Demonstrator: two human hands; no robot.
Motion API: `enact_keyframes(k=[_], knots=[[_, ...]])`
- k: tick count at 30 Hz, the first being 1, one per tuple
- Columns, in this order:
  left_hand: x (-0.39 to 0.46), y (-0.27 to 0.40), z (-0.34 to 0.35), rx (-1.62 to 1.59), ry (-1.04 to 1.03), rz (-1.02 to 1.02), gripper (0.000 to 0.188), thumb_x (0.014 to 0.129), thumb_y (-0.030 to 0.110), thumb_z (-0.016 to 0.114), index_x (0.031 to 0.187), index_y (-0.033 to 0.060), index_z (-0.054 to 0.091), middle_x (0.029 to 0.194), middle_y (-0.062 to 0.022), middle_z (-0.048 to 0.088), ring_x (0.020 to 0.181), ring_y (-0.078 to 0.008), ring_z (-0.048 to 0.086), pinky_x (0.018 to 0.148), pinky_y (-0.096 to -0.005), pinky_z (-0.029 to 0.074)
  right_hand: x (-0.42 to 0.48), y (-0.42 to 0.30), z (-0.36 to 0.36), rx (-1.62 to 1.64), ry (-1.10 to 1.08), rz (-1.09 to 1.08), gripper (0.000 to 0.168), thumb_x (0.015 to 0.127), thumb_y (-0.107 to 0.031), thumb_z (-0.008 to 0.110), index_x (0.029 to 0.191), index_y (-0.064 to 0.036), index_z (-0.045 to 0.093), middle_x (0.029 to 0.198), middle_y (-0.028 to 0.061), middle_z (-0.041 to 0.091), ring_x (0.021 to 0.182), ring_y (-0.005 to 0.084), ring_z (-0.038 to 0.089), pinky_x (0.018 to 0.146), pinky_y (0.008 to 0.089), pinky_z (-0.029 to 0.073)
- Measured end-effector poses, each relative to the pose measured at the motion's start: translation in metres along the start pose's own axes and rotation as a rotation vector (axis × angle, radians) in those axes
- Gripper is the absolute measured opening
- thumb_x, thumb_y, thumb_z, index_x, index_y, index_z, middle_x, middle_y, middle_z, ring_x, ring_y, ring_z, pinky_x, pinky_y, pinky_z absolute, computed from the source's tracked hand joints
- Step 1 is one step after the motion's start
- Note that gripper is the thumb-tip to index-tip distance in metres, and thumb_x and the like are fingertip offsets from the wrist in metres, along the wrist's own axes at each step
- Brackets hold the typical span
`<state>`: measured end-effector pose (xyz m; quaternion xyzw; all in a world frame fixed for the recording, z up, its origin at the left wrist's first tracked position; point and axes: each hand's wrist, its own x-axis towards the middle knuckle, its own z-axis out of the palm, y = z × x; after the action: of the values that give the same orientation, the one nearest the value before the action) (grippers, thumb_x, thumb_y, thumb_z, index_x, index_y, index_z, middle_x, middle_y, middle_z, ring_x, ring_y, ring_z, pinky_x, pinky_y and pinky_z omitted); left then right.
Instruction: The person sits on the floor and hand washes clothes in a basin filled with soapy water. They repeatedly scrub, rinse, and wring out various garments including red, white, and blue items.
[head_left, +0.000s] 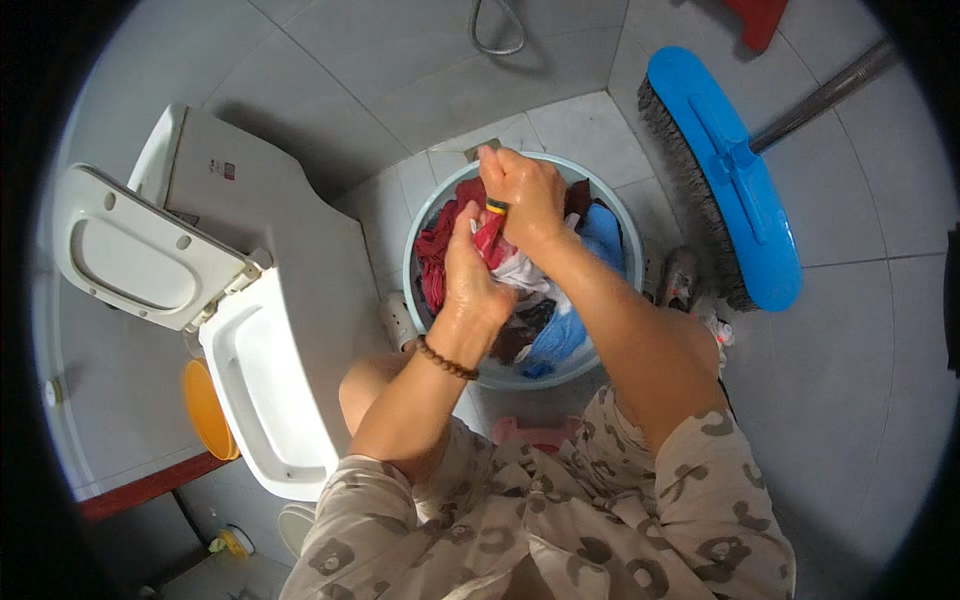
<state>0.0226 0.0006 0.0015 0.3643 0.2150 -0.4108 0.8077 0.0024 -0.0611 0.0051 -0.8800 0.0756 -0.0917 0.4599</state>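
A round light-blue basin (634, 247) on the tiled floor holds wet clothes: red cloth (435, 259) at the left, blue cloth (561, 334) at the right and dark pieces between. Above it, my left hand (476, 274), with a beaded bracelet at the wrist, is against a red and white garment (517, 268). My right hand (525, 196) is closed in a fist around the garment's upper part, just above and right of my left fingers. A black and yellow band (496, 205) shows at the right fist. Both hands look wet.
At the left stands a white toilet (262, 382) with its lid (135, 247) raised, beside an orange bucket (206, 409). A blue broom head (731, 180) leans at the right wall. A shower hose (495, 51) hangs at the top. A pink stool (536, 431) shows under me.
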Motion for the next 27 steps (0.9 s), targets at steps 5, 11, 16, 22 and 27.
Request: enact_keyframes(k=[5,11,16,22,27], knots=[[0.017,0.004,-0.030,-0.150,-0.362,0.090,0.031,0.088,0.037,0.040,0.088,0.0105,0.055,0.080,-0.0052,0.058,0.080,-0.0195,0.057,0.075,-0.0342,0.047,0.000,0.022,0.076,-0.177,0.689,-0.266,0.018,0.073,-0.023,0.055,0.074,-0.005,0.058,0.092,0.0116,0.061,0.087,0.0301,0.057,0.069,0.0408,0.046],[0.032,0.011,-0.047,-0.147,-0.526,0.092,0.031,0.088,0.038,0.039,0.087,0.0114,0.054,0.081,-0.0063,0.058,0.082,-0.0203,0.057,0.078,-0.0348,0.046,0.004,-0.004,0.033,0.094,0.429,-0.069,0.024,0.080,-0.029,0.048,0.080,-0.007,0.058,0.075,0.0113,0.059,0.077,0.0266,0.056,0.068,0.0405,0.042],[-0.001,0.002,-0.019,-0.069,-0.280,-0.204,0.036,0.087,0.042,0.043,0.099,0.0096,0.055,0.100,-0.0103,0.059,0.088,-0.0266,0.056,0.085,-0.0396,0.043,0.029,0.033,-0.017,0.285,0.636,0.215,0.031,0.085,-0.032,0.050,0.077,-0.003,0.058,0.053,0.0204,0.046,0.053,0.0229,0.052,0.052,0.0379,0.042],[-0.013,0.066,-0.023,0.537,-0.468,0.089,0.069,0.078,0.062,0.046,0.116,0.0041,0.048,0.104,-0.0084,0.056,0.101,-0.0198,0.052,0.090,-0.0361,0.041,0.009,0.002,-0.041,0.938,0.461,0.446,0.044,0.087,-0.041,0.048,0.069,-0.002,0.053,0.059,0.0024,0.047,0.056,0.0104,0.042,0.056,0.0275,0.039],[-0.019,0.056,-0.026,1.585,-0.702,0.590,0.053,0.068,0.028,0.072,0.109,0.0004,0.054,0.088,-0.0065,0.050,0.081,-0.0169,0.051,0.074,-0.0285,0.040,-0.007,0.004,-0.027,0.811,0.312,0.339,0.041,0.088,-0.036,0.050,0.060,-0.005,0.048,0.058,-0.0036,0.042,0.054,0.0062,0.037,0.050,0.0238,0.032]])
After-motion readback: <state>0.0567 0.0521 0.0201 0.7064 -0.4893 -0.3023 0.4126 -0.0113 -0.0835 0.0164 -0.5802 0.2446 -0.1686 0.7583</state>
